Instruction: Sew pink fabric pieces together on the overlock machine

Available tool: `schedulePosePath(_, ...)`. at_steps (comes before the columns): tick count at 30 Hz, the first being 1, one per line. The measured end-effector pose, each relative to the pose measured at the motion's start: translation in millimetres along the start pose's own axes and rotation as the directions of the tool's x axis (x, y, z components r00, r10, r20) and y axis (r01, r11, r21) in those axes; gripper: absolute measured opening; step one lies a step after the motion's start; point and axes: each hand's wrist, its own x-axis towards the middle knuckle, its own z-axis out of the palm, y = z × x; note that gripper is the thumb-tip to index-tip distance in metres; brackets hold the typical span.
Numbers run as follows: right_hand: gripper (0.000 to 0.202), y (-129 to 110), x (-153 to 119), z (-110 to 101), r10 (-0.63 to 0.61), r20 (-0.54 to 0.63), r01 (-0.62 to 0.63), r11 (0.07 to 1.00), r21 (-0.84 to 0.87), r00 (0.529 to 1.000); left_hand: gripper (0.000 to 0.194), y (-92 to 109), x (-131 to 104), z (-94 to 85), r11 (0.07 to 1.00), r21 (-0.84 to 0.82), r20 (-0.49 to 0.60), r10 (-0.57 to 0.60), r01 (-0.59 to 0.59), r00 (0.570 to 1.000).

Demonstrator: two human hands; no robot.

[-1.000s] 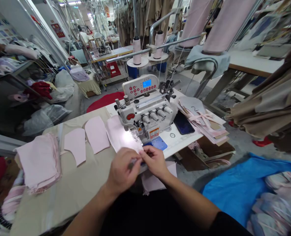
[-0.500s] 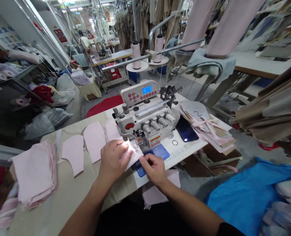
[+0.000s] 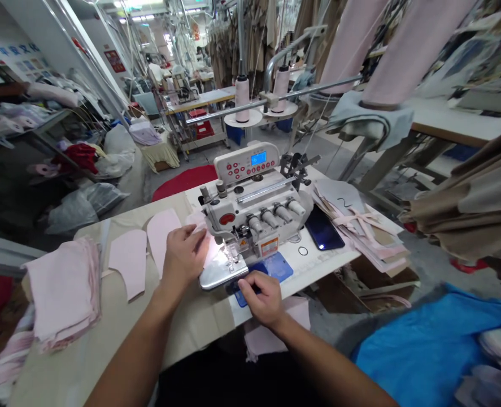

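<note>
An overlock sewing machine stands on the table before me, its lamp lighting the presser foot and the shiny metal plate. My left hand reaches to the left of the needle area, fingers stretched out over a pink fabric piece behind the foot. Close to the plate's front right corner, my right hand is closed, thumb against curled fingers; whether anything is between them is hidden. Two cut pink pieces lie left of my left hand, the nearer one partly behind it.
A stack of pink cut pieces lies at the table's left end. Right of the machine are a dark phone and a tied bundle of pieces. Pink fabric hangs below the front edge. Thread cones stand behind.
The pink fabric has left the metal plate, which now shows bare. My left hand has moved left with its fingers straighter; my right hand stays close to the plate's corner.
</note>
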Motion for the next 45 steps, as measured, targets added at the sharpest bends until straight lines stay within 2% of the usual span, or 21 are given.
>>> schedulePosePath(9,0.029,-9,-3,1,-0.040,0.080,0.045,0.997,-0.062,0.996,0.032,22,-59,-33.6,0.998,-0.035,-0.087,-0.047,0.044,0.995)
schedulePosePath(12,0.031,-16,-3,3,0.165,0.147,-0.178,0.981,0.082,0.975,0.033,46,-87,-43.3,0.990,-0.138,-0.057,-0.042,0.033,0.998)
schedulePosePath(13,0.035,-19,-3,3,0.272,0.194,-0.308,0.933,0.187,0.942,0.033,55,-98,-44.9,0.976,-0.215,-0.014,-0.025,0.021,1.000)
schedulePosePath(15,0.045,-24,-3,1,0.444,0.348,-0.561,0.720,0.410,0.825,0.034,75,-121,-43.7,0.899,-0.438,0.153,0.106,-0.029,0.983)
schedulePosePath(17,0.047,-27,-1,-4,0.490,0.489,-0.691,0.458,0.559,0.722,0.034,91,-143,-35.4,0.738,-0.675,0.362,0.343,-0.010,0.867)
schedulePosePath(19,0.043,-29,1,-11,0.492,0.524,-0.699,0.290,0.654,0.695,0.030,102,-162,-19.5,0.608,-0.777,0.521,0.474,0.164,0.710)
schedulePosePath(21,0.039,-29,4,-17,0.527,0.483,-0.654,0.199,0.730,0.699,0.025,109,-179,1.8,0.515,-0.705,0.698,0.384,0.488,0.604)
schedulePosePath(22,0.038,-29,6,-19,0.553,0.464,-0.638,0.167,0.752,0.692,0.028,112,-186,12.9,0.410,-0.621,0.783,0.284,0.668,0.554)
schedulePosePath(24,0.036,-30,7,-20,0.608,0.439,-0.628,0.129,0.767,0.661,0.043,116,-198,33.0,0.027,-0.425,0.899,0.134,0.905,0.418)
schedulePosePath(25,0.036,-32,6,-20,0.632,0.433,-0.634,0.121,0.764,0.642,0.050,118,-202,40.9,-0.191,-0.340,0.924,0.116,0.921,0.365)
schedulePosePath(26,0.037,-33,5,-20,0.651,0.427,-0.642,0.122,0.757,0.627,0.054,118,-205,47.1,-0.374,-0.282,0.929,0.125,0.884,0.349)
schedulePosePath(27,0.038,-35,2,-21,0.662,0.420,-0.650,0.134,0.748,0.620,0.054,118,-207,51.8,-0.503,-0.248,0.919,0.147,0.828,0.365)
schedulePosePath(30,0.040,-38,-16,-34,0.654,0.394,-0.672,0.241,0.700,0.646,0.047,111,-212,59.7,-0.655,-0.277,0.872,0.135,0.703,0.470)
schedulePosePath(32,0.044,-31,-35,-51,0.648,0.370,-0.681,0.323,0.658,0.665,0.046,102,-218,62.0,-0.644,-0.343,0.868,0.061,0.684,0.493)
schedulePosePath(33,0.045,-24,-46,-63,0.657,0.355,-0.685,0.347,0.641,0.665,0.047,98,-223,62.5,-0.618,-0.351,0.880,0.038,0.703,0.473)
schedulePosePath(35,0.044,-5,-69,-86,0.701,0.326,-0.708,0.356,0.610,0.634,0.048,90,-234,61.8,-0.550,-0.309,0.921,0.032,0.776,0.389)
schedulePosePath(38,0.041,27,-100,-118,0.793,0.335,-0.813,0.315,0.491,0.509,0.049,85,-246,59.1,-0.461,-0.208,0.957,0.085,0.863,0.277)
schedulePosePath(40,0.043,49,-115,-131,0.834,0.319,-0.860,0.307,0.409,0.450,0.053,85,-247,60.4,-0.401,-0.239,0.952,0.084,0.885,0.295)
schedulePosePath(41,0.044,60,-120,-135,0.851,0.276,-0.863,0.327,0.386,0.447,0.054,85,-245,62.9,-0.346,-0.282,0.947,0.047,0.895,0.316)
schedulePosePath(42,0.045,70,-123,-138,0.863,0.215,-0.856,0.359,0.373,0.456,0.053,85,-243,66.6,-0.240,-0.337,0.939,-0.022,0.910,0.342)
schedulePosePath(45,0.046,102,-129,-139,0.876,0.042,-0.833,0.441,0.334,0.480,0.041,82,-236,81.5,0.213,-0.372,0.873,-0.251,0.903,0.419)
